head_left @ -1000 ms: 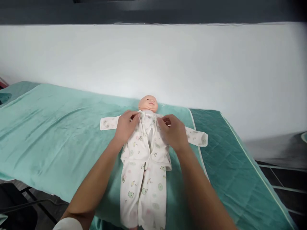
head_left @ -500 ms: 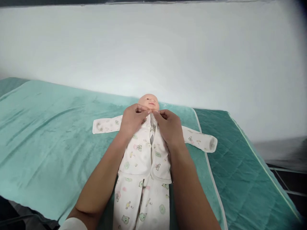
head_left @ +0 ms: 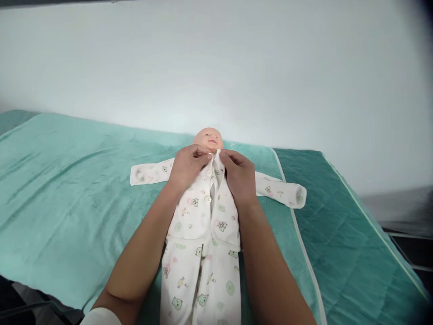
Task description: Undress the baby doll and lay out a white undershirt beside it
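Pinching the jacket [head_left: 203,212] collar at frame centre, left hand [head_left: 187,167] and right hand [head_left: 238,174] meeting under the doll [head_left: 209,137] chin, body running lengthwise toward bottom edge.

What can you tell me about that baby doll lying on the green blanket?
The baby doll lies on its back, head toward the wall, sleeves spread sideways. It wears a soft white printed suit with small animal figures and buttons down a front that gapes partly open. It rests on a teal blanket. The left hand and right hand pinch the suit's collar under the chin.
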Demonstrator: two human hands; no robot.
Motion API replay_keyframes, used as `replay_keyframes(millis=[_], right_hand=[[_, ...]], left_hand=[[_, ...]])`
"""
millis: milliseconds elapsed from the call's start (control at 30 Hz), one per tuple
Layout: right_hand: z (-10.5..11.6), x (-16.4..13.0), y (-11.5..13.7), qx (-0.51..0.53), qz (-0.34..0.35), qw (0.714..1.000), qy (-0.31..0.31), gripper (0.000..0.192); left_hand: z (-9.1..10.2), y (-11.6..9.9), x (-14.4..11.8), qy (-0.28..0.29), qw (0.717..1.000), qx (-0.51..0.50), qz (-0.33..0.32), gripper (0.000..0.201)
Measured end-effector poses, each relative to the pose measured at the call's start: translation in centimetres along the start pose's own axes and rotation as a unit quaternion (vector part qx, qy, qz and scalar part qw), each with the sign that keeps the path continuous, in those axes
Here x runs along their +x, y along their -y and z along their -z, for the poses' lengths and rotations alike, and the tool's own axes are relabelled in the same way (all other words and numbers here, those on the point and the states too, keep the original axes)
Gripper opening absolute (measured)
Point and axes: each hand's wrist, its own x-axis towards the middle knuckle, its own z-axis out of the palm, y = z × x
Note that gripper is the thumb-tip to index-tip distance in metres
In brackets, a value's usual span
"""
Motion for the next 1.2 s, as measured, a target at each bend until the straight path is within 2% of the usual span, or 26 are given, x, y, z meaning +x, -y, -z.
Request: replay_keyframes(millis=[267, 567, 733, 1000, 1200], right_hand=[[0.3, 0.2, -0.2, -0.016, 0.007, 0.998, 0.057, 0.021], [0.1, -0.2, 0.8, -0.045, -0.017, 0.995, 0.091, 0.021], [-0.1, -0.4, 1.3, -0.09, -0.008, 0.99, 0.109, 0.016], [0.0, -0.2, 1.1, -0.124, -0.014, 0.987, 0.098, 0.025], [0.2, -0.5, 1.1, -0.151, -0.008, 0.987, 0.052, 0.018]], left_hand=[[0.1, 0.2, 0.0, 0.011, 1.0, 0.011, -0.02, 0.007], [0.3, -0.1, -0.3, 0.031, 0.999, -0.014, 0.007, 0.02], [0.1, -0.1, -0.3, 0.018, 0.999, -0.019, 0.031, 0.022], [0.6, -0.2, -0.1, 0.035, 0.989, -0.122, 0.08, 0.017], [0.7, 0.0, -0.1, 0.049, 0.99, -0.112, 0.066, 0.01]])
